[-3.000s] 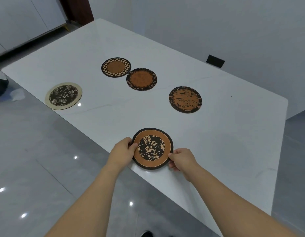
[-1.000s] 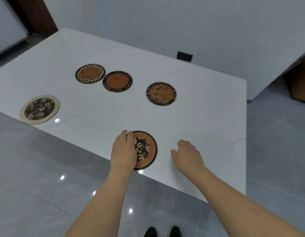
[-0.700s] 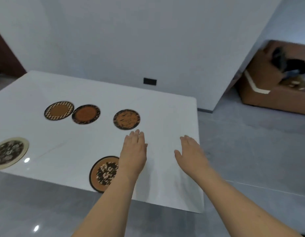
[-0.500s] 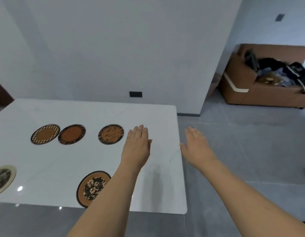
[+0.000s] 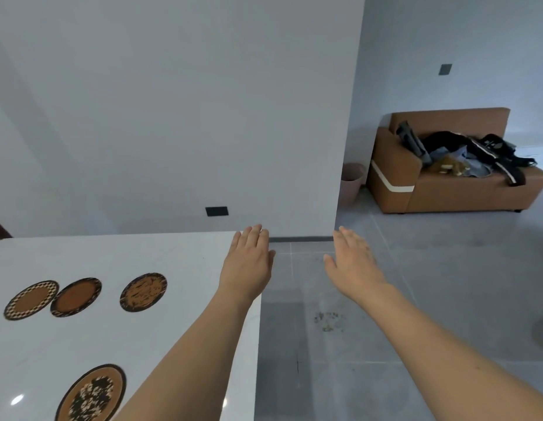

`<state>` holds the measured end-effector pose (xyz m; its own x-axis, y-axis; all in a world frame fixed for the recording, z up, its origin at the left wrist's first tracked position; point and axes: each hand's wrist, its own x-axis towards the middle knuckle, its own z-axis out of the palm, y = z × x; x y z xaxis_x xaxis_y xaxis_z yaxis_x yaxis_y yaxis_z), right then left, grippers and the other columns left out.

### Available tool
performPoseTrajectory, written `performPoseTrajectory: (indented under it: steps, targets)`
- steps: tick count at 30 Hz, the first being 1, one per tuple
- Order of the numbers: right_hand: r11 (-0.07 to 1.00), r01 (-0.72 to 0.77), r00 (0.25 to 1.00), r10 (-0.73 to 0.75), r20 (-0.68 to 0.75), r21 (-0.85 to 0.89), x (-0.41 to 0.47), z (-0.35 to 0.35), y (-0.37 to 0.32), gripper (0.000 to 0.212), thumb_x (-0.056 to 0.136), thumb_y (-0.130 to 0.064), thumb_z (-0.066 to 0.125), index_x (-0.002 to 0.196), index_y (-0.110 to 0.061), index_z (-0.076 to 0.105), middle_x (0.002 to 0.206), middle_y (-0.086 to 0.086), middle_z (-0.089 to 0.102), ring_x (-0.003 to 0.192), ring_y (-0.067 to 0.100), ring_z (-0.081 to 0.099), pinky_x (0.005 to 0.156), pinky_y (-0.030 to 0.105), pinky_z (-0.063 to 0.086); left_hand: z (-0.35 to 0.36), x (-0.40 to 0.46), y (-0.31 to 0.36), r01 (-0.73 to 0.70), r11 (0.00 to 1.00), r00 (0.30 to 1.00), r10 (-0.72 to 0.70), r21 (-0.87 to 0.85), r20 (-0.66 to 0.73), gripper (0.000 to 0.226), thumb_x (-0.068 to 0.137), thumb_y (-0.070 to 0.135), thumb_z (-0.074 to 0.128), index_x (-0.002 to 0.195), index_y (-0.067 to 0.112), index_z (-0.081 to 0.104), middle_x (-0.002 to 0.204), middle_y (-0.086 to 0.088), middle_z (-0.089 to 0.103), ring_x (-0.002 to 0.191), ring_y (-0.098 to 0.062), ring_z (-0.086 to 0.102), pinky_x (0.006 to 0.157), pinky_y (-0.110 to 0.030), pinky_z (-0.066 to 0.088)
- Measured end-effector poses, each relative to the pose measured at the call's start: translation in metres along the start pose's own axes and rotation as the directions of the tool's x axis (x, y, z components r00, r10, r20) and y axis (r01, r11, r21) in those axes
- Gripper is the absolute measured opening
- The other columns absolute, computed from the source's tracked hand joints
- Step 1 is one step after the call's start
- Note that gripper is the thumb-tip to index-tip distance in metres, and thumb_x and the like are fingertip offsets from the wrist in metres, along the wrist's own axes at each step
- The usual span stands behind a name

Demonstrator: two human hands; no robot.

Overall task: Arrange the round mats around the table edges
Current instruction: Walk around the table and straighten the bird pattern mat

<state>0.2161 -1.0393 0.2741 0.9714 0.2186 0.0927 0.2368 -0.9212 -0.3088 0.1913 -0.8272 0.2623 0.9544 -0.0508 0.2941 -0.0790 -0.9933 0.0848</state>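
Observation:
Several round mats lie on the white table (image 5: 179,256). A checkered-rim mat (image 5: 31,299), a plain brown mat (image 5: 76,296) and a speckled brown mat (image 5: 143,292) form a row at the left. A floral mat with an orange rim (image 5: 92,394) sits by the near edge, partly behind my left forearm. My left hand (image 5: 248,262) hovers open over the table's right edge, holding nothing. My right hand (image 5: 352,262) is open over the floor, beyond the table.
A grey wall with a black socket (image 5: 216,211) stands behind the table. Grey tiled floor spreads to the right, with some debris (image 5: 329,320) on it. A brown sofa (image 5: 446,183) piled with clothes and a pink bin (image 5: 351,184) stand at the far right.
Both hands let go of the floral mat at the near table edge and lifted away open. The view swung up and to the right, and the cream-rimmed mat left the frame.

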Motion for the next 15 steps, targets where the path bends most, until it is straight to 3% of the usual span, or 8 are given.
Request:
performPoseTrajectory:
  steps: [9, 15]
  targets:
    - [0.996, 0.092, 0.995, -0.092, 0.035, 0.008, 0.091, 0.003, 0.021, 0.06, 0.099, -0.028, 0.035, 0.151, -0.007, 0.014, 0.162, 0.011, 0.01, 0.149, 0.022, 0.006, 0.121, 0.035, 0.003, 0.026, 0.086, -0.008, 0.038, 0.999, 0.999, -0.038, -0.013, -0.016, 0.049, 0.103, 0.033, 0.032, 0.144, 0.006, 0.032, 0.154, -0.012, 0.031, 0.144, -0.027, 0.024, 0.121, -0.04, 0.013]
    - [0.997, 0.08, 0.997, -0.08, 0.017, -0.006, 0.179, -0.009, 0.029, 0.061, 0.098, -0.026, 0.037, 0.151, -0.006, 0.014, 0.161, 0.012, 0.012, 0.149, 0.024, 0.008, 0.122, 0.037, 0.005, 0.04, 0.177, -0.025, 0.036, 0.999, 0.999, -0.037, -0.036, -0.04, 0.049, 0.103, 0.032, 0.03, 0.144, 0.006, 0.031, 0.155, -0.012, 0.03, 0.144, -0.027, 0.023, 0.12, -0.041, 0.015]
